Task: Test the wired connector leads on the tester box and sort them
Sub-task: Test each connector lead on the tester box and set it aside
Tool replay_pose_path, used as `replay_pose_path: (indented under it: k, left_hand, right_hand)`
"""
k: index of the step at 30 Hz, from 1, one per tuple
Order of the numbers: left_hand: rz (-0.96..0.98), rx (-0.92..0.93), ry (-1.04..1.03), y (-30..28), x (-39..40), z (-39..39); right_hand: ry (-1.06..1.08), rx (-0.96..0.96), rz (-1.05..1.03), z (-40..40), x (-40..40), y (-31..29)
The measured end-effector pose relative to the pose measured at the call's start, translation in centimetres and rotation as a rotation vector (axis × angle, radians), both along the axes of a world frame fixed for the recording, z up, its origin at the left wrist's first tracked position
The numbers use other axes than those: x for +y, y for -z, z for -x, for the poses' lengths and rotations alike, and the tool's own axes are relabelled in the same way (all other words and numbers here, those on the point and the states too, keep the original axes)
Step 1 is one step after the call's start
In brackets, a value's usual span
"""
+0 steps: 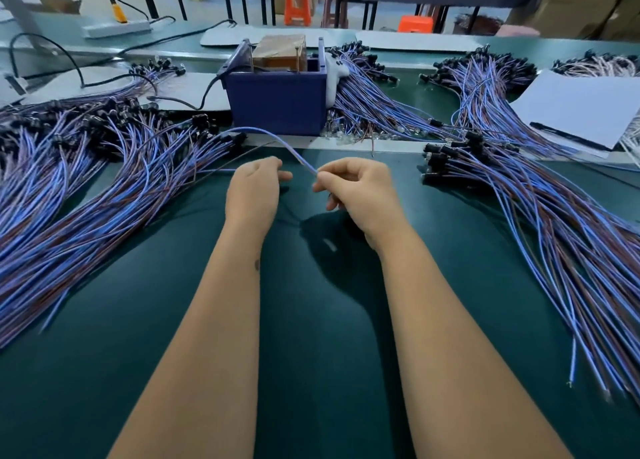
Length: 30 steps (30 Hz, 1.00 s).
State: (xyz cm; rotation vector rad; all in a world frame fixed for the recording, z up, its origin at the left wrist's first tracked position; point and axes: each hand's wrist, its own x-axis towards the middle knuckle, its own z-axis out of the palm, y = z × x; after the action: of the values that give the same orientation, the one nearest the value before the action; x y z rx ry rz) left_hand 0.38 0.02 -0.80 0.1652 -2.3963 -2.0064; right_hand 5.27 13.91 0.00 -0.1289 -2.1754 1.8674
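Both hands are working over the middle of the green worktop [311, 320], just in front of the blue tester box [277, 102] sitting toward the far edge. Right hand [356, 188] is pinching the free end of a blue lead [277, 138] between thumb and fingertips; the lead is arching back to the left pile of leads [86, 181]. Left hand [254, 186] is lying curled, apparently gripping a thin brown wire [242, 155], though the contact is unclear. Right pile of leads [536, 216] is spreading toward the right edge.
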Motion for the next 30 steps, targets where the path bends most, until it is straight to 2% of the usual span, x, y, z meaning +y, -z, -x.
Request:
replay_pose_path:
  k: [3,6,8,10,12,17,20,22,25,28,30]
  left_hand:
    - [-0.220,0.045,-0.054,-0.7,-0.1,0.2]
    - [-0.668,0.017,-0.129,-1.0,-0.9,0.2]
    - [-0.896,-0.021,-0.158,-1.1,-1.4,0.2]
    - [-1.035,-0.067,-0.153,-1.4,-1.7,0.2]
    - [-1.085,-0.138,-0.077,-1.8,-1.7,0.2]
    - [-0.796,-0.310,0.408,-2.0,-0.3,-1.2]
    - [-0.621,-0.371,0.540,-2.0,1.3,-1.8]
    - [-0.366,-0.294,0.516,-1.7,2.4,-2.0]
    - [-0.003,-0.064,0.454,-1.2,3.4,-2.3]
    - [0.207,0.091,0.490,-0.6,3.4,-2.6]
    - [0.274,0.120,0.513,-0.6,3.3,-2.8]
  right_hand:
    - [-0.199,-0.082,-0.087,-0.2,-0.8,0.0]
    - [-0.308,-0.119,-0.177,-0.3,-0.8,0.1]
    - [-0.374,-0.129,-0.164,-0.5,-0.5,0.1]
    - [-0.406,-0.137,-0.147,-0.5,-0.3,0.1]
    - [-0.357,-0.120,-0.112,-0.4,-0.3,0.1]
    - [-0.110,-0.063,0.119,0.4,-0.5,0.2]
    - [-0.048,-0.017,0.190,0.5,-0.4,0.3]
    - [-0.014,0.007,0.183,0.6,-0.3,0.4]
    - [-0.019,0.018,0.203,0.6,-0.4,0.5]
    - [-0.057,0.000,0.311,0.5,-0.2,0.5]
    - [-0.056,-0.009,0.327,0.4,-0.2,0.4]
